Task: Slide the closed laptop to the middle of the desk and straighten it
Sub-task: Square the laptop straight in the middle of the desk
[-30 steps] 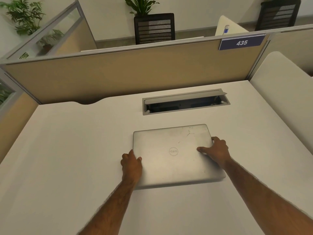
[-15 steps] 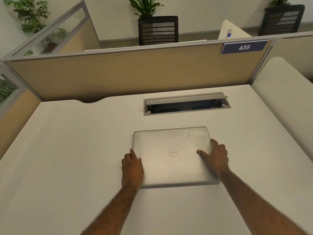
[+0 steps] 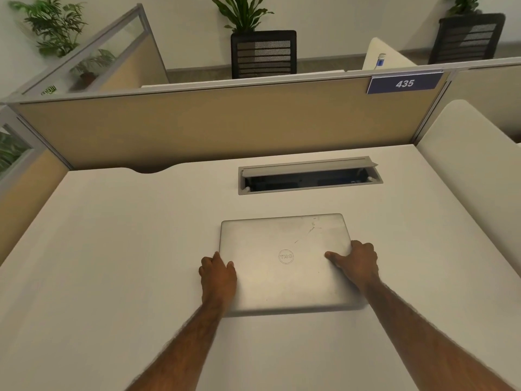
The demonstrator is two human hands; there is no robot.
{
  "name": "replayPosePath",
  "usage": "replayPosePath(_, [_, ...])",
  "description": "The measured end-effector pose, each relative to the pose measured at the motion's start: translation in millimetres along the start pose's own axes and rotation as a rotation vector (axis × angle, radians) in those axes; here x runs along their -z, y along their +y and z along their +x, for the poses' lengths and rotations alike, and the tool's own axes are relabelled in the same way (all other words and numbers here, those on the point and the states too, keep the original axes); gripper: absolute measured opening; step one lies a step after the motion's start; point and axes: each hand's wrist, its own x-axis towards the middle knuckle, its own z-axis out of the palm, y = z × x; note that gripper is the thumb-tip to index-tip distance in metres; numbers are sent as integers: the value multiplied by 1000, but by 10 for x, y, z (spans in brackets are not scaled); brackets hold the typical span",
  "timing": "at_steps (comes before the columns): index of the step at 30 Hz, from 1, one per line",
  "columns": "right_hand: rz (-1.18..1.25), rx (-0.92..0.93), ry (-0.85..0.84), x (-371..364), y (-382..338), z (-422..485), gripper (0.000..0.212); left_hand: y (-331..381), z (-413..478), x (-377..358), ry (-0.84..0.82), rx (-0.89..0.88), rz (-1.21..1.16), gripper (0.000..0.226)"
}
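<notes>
A closed silver laptop (image 3: 284,261) with a round logo on its lid lies flat on the white desk (image 3: 112,249), a little right of the desk's middle. Its edges run nearly parallel to the desk's front. My left hand (image 3: 218,273) grips the laptop's left edge, thumb on the lid. My right hand (image 3: 355,261) holds the right edge, thumb lying across the lid and fingers curled over the side.
An open grey cable tray (image 3: 308,177) is set into the desk just beyond the laptop. A tan partition (image 3: 211,128) with a blue sign reading 435 (image 3: 404,83) closes the back. Another white desk (image 3: 473,165) adjoins on the right. Chairs and plants stand behind.
The laptop has turned slightly clockwise under both hands, so its sides now sit squarer to the desk. Both hands kept their hold on its edges.
</notes>
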Motion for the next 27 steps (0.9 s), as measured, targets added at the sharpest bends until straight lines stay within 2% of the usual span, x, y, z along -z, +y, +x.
replayPosePath(7, [139, -72, 13, 11, -60, 64, 81, 1, 184, 47, -48, 149, -241, 55])
replayPosePath(14, [183, -62, 31, -24, -70, 71, 80, -92, 218, 83, -53, 135, -347, 50])
replayPosePath(27, [236, -8, 21, -300, -341, -149, 76, -448, 304, 409, -36, 146, -335, 50])
